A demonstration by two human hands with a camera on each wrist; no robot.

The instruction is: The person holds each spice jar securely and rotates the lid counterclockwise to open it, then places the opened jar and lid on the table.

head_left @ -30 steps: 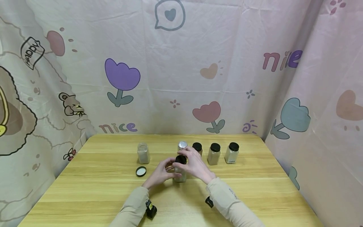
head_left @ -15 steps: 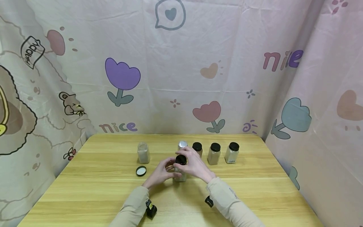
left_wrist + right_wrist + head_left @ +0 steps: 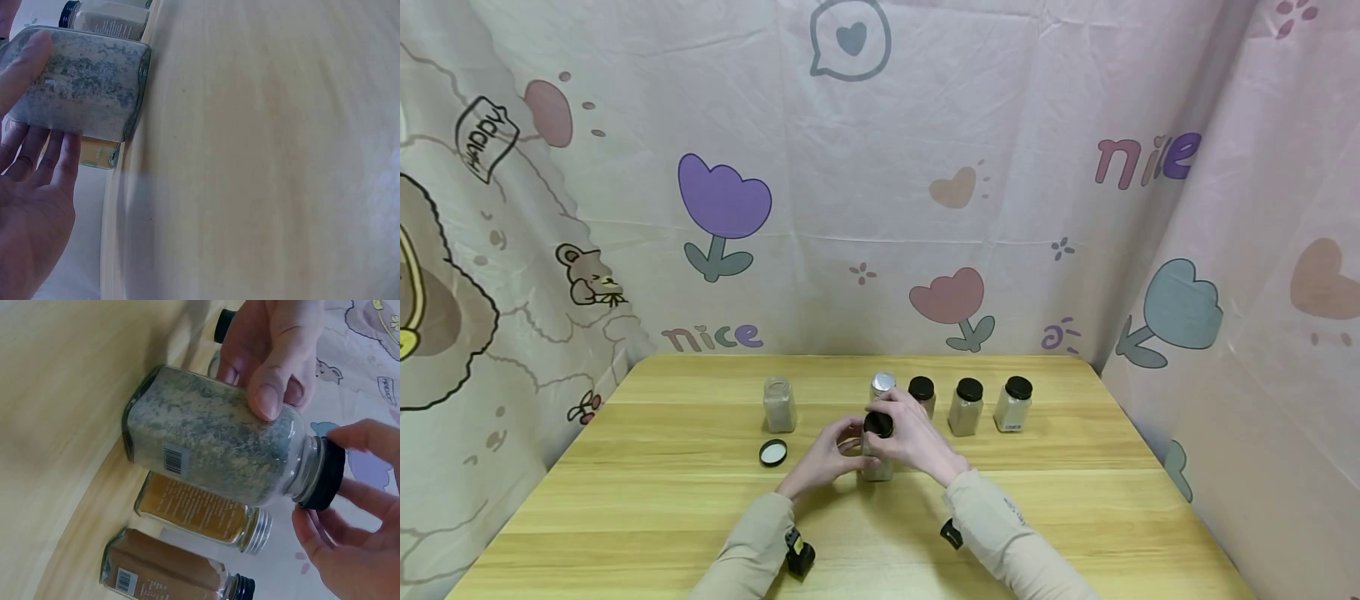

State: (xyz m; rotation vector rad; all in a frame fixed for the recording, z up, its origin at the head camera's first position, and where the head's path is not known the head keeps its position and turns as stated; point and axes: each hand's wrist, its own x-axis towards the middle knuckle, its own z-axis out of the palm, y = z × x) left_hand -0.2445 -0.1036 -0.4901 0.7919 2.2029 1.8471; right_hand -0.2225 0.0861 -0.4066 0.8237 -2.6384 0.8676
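A square glass jar (image 3: 206, 437) of pale, grey-green flecked contents stands upright in front of me, a barcode label on its side. My left hand (image 3: 826, 460) grips its body, thumb on one face and fingers on the opposite side, as the left wrist view also shows. Its black screw lid (image 3: 328, 475) is pinched by the fingertips and thumb of my right hand (image 3: 916, 435). The lid sits at the jar's neck. Just behind, partly hidden by my right hand, is a jar with a silver lid (image 3: 883, 382) and yellow-brown powder.
Black-lidded jars stand to the right: one with brown powder (image 3: 165, 565), a beige one (image 3: 966, 410) and a pale one (image 3: 1014, 407). At left is a lidless jar (image 3: 779, 408), with a loose black lid (image 3: 772, 452) lying upturned before it on the wooden table (image 3: 625, 517).
My right fingers have shifted slightly around the black lid. The left hand and the jar stay in place.
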